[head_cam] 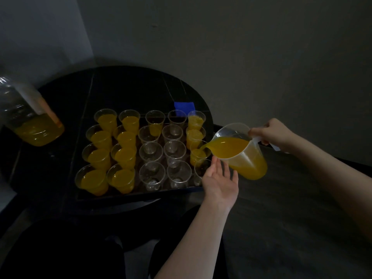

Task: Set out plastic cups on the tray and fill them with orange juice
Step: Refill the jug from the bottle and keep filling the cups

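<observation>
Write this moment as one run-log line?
step: pouring juice | right hand: grips jug handle, tilted | stream into: right-column cup | left hand: open beside tray | middle cups: mostly empty

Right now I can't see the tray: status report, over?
Right hand grips clear plastic jug, pouring orange juice. Left hand open beside clear plastic cup. Nothing in the way.

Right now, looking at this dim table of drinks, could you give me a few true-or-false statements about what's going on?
1. The right hand tilts a clear plastic jug of orange juice over a cup. True.
2. Every clear plastic cup on the black tray is full. False: the middle columns are mostly empty.
3. The left hand grips a cup. False: it is open beside the tray.
4. A big plastic bottle with some juice stands at the left. True.
</observation>
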